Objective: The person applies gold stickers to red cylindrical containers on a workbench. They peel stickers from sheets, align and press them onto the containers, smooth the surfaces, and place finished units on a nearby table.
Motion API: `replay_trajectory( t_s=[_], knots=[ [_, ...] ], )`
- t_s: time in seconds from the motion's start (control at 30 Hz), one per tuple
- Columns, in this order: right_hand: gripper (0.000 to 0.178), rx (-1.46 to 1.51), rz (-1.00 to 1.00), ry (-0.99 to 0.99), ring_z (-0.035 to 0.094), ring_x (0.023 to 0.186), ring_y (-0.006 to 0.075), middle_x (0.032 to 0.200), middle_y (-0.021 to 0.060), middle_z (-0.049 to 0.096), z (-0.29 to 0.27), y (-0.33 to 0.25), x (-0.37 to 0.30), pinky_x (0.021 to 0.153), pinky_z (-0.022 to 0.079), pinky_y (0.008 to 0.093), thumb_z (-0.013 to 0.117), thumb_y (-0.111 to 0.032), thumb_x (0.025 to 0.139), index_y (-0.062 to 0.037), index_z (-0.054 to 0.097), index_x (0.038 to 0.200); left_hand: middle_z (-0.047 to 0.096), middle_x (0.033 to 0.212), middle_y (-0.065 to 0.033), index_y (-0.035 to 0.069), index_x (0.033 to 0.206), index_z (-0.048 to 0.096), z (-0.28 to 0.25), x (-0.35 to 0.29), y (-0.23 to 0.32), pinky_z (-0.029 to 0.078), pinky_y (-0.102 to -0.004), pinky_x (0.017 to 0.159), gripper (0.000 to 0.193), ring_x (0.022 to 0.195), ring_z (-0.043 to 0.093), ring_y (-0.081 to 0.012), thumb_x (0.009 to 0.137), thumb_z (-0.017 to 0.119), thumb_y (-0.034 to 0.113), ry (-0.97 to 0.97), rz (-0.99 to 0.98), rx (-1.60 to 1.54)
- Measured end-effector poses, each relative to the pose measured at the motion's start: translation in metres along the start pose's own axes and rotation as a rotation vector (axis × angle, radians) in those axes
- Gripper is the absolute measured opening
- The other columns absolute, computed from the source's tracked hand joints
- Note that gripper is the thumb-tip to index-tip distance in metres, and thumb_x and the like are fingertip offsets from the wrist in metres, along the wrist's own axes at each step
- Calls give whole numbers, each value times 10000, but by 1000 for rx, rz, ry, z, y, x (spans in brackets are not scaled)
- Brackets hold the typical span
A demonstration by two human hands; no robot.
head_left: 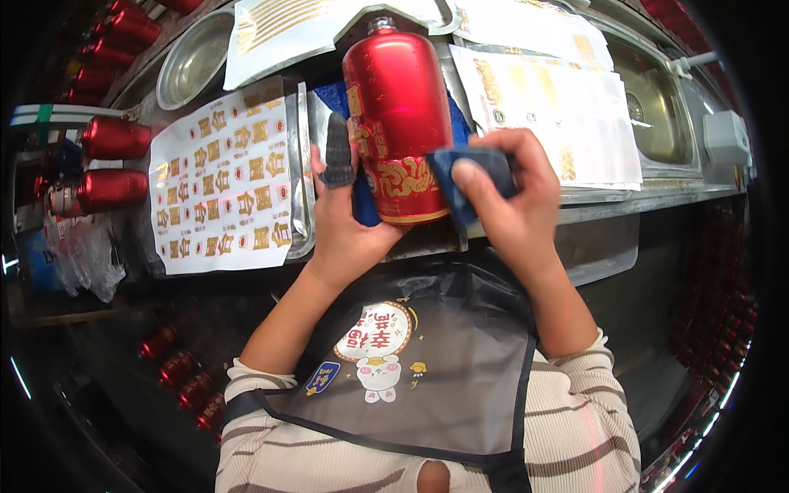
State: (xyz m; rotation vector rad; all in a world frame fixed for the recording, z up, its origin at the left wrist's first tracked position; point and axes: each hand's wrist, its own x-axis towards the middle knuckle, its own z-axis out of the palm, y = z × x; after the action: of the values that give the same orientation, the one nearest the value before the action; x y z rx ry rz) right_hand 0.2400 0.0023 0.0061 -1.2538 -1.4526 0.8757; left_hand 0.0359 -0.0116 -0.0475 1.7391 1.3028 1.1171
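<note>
A large red metallic bottle (396, 99) lies on its back in the middle, its silver neck pointing away from me. Gold decoration runs round its lower end and along its left side. My left hand (349, 226) holds the bottle at its lower left. One digit wears a black ribbed finger cover (338, 152), and some fingers are hidden by the bottle. My right hand (522, 197) grips a dark blue flat pad (470, 177), thumb on top, with its edge against the bottle's lower right side. Under the bottle is a blue cloth (459, 115).
A sheet of gold decals (222, 177) lies on a metal tray at left; more decal sheets (567, 115) lie at right. A metal bowl (193, 62) stands at far left, a sink (657, 107) at far right. Red bottles (115, 189) line the left side.
</note>
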Motion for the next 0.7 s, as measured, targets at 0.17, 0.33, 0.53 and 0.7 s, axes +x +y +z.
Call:
replay_trajectory(
  t_s=[0.17,0.33,0.53,0.7],
  knots=[
    [206,119,165,148,604,845,78,905,41,648,-17,22,8,729,496,221,710,-66,899,-9,582,1050,301,1578,-281,189,1378,611,-17,6,26,6,-642,1158,724,1467,250,-479,705,859,287,9,291,584],
    [225,267,206,166,592,841,67,952,33,640,-9,26,-1,751,488,205,698,-49,915,-9,557,1086,292,1585,-275,253,1215,732,-26,25,55,15,-694,1123,551,1448,208,-559,686,863,332,-116,402,794],
    [216,235,182,173,584,848,68,950,38,634,-14,20,-7,762,481,210,697,-39,915,-4,559,1077,325,1586,-238,200,998,773,-18,42,63,-26,-698,1124,305,1485,114,-543,717,811,310,-231,512,829],
    [217,156,90,130,578,832,68,932,26,611,-10,10,-4,746,471,206,707,-37,915,-9,566,1077,340,1586,-223,196,928,772,-18,25,40,-34,-734,1091,181,1489,129,-533,773,775,289,-140,564,786]
  ],
)
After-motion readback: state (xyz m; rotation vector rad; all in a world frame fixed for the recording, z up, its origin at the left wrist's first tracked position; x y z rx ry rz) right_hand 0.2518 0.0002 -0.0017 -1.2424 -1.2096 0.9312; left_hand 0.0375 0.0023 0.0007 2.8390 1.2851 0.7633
